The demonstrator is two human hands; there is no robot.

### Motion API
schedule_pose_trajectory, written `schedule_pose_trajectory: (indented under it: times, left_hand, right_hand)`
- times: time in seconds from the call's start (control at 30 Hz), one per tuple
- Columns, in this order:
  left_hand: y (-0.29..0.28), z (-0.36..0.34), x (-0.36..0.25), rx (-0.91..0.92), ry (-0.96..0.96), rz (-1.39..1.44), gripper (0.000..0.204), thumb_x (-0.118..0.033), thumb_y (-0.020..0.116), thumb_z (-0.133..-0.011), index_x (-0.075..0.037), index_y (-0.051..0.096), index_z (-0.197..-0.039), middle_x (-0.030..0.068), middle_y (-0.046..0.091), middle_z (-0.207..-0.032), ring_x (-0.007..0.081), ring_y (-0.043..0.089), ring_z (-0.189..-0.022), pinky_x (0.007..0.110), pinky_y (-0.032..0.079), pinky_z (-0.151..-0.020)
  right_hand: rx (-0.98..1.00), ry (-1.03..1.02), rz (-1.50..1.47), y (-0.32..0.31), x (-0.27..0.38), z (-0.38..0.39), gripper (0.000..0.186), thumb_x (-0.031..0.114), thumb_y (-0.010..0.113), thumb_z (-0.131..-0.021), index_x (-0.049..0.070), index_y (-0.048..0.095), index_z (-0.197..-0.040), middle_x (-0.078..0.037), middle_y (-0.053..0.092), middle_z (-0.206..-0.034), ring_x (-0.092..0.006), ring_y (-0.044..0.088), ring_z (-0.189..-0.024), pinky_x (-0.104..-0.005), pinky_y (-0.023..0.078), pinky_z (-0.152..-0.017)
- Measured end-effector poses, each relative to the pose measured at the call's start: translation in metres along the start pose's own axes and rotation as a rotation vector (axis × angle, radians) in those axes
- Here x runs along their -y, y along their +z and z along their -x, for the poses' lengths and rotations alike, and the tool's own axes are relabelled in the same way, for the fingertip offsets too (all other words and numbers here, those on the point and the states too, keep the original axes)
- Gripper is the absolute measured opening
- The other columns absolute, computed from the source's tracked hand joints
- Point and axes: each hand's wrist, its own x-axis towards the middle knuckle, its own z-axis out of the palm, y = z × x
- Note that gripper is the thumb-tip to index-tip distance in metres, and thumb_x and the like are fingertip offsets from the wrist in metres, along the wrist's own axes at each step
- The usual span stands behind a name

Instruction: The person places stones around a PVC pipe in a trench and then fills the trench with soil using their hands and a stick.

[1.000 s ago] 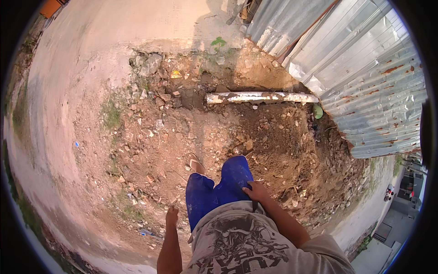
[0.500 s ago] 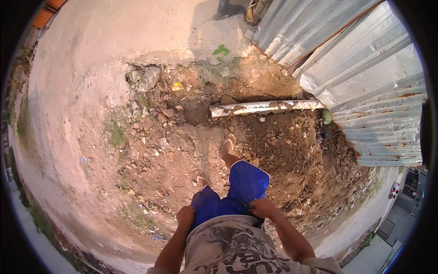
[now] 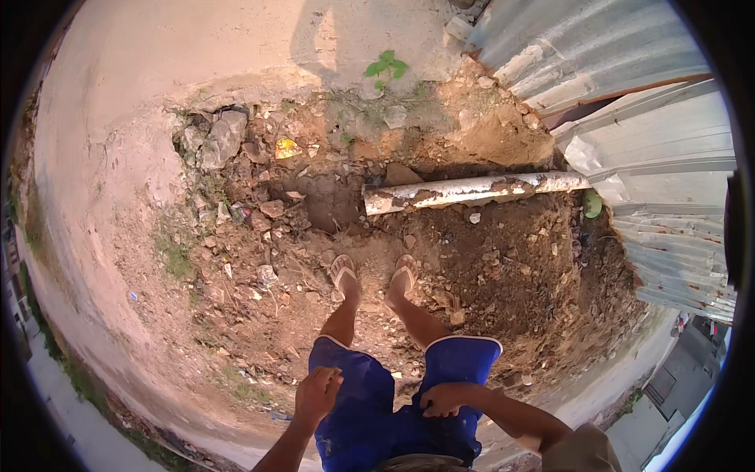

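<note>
My left hand (image 3: pixel 318 389) hangs over the left leg of my blue shorts (image 3: pixel 354 405), its fingers loosely curled with nothing visible in them. My right hand (image 3: pixel 444 399) is closed on the front of the shorts at the right thigh. My feet, in pale flip-flops (image 3: pixel 344 275), stand on broken dirt and rubble. Just beyond them a white, flaking pipe (image 3: pixel 472 189) lies crosswise in a shallow trench, its right end at a corrugated metal fence (image 3: pixel 661 157).
Pale paving (image 3: pixel 118 71) borders the rubble at the left and top, with broken concrete chunks (image 3: pixel 224 138) along its edge. A small leafy plant (image 3: pixel 385 71) grows beyond the trench. A green object (image 3: pixel 592 203) lies by the pipe's right end. Grey structures (image 3: pixel 684 370) show at the right rim.
My feet have come forward to stand side by side near the trench. The pipe sits lower in the view. My left hand has shifted inward onto the shorts; my right hand is lower in view.
</note>
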Motion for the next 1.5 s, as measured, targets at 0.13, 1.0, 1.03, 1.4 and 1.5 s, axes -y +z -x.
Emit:
schedule_pose_trajectory:
  times: [0.13,1.0,1.03,1.4,1.5]
  left_hand:
    - [0.029,-0.192,0.044,0.001,0.067,-0.069,0.02,-0.02,0.068,-0.09,-0.008,0.07,-0.105,0.0115,0.069,-0.105,0.032,0.068,-0.095,0.041,0.055,-0.081]
    - [0.297,-0.58,0.198,-0.467,-0.118,0.371,0.049,-0.02,0.065,-0.093,0.007,0.056,-0.132,0.0254,0.055,-0.135,0.0427,0.054,-0.123,0.047,0.045,-0.103]
    - [0.3,-0.574,0.195,-0.451,-0.14,0.351,0.048,-0.02,0.065,-0.092,0.006,0.057,-0.131,0.0254,0.054,-0.136,0.0431,0.054,-0.123,0.047,0.045,-0.103]
    - [0.315,-0.58,0.196,-0.508,-0.005,0.366,0.055,-0.016,0.067,-0.09,0.007,0.05,-0.136,0.0269,0.046,-0.143,0.0431,0.05,-0.128,0.045,0.043,-0.107]
    - [0.304,-0.585,0.178,-0.429,0.118,0.266,0.057,-0.015,0.068,-0.088,0.009,0.048,-0.137,0.0259,0.045,-0.144,0.0428,0.047,-0.13,0.046,0.04,-0.11]
  right_hand:
    - [-0.658,0.019,-0.003,-0.118,-0.039,-0.068,0.039,0.034,0.061,-0.094,0.008,0.065,-0.122,-0.017,0.071,-0.11,-0.0366,0.067,-0.102,-0.0452,0.053,-0.092]
    - [-1.501,0.451,0.33,-0.673,-0.193,-0.411,0.084,0.053,0.066,-0.088,0.0,0.038,-0.148,-0.024,0.035,-0.155,-0.0393,0.042,-0.14,-0.0501,0.04,-0.112]
    - [-1.491,0.444,0.343,-0.673,-0.196,-0.411,0.084,0.053,0.066,-0.088,0.0,0.038,-0.148,-0.024,0.035,-0.155,-0.0393,0.042,-0.14,-0.0501,0.04,-0.112]
    - [-1.408,0.422,0.18,-0.702,-0.219,-0.398,0.117,0.066,0.073,-0.076,-0.005,0.023,-0.154,-0.028,0.031,-0.157,-0.0416,0.036,-0.144,-0.0475,0.039,-0.114]
    - [-1.419,0.46,0.232,-0.703,-0.238,-0.391,0.116,0.065,0.075,-0.075,-0.005,0.025,-0.153,-0.028,0.031,-0.157,-0.0406,0.036,-0.144,-0.0446,0.038,-0.115]
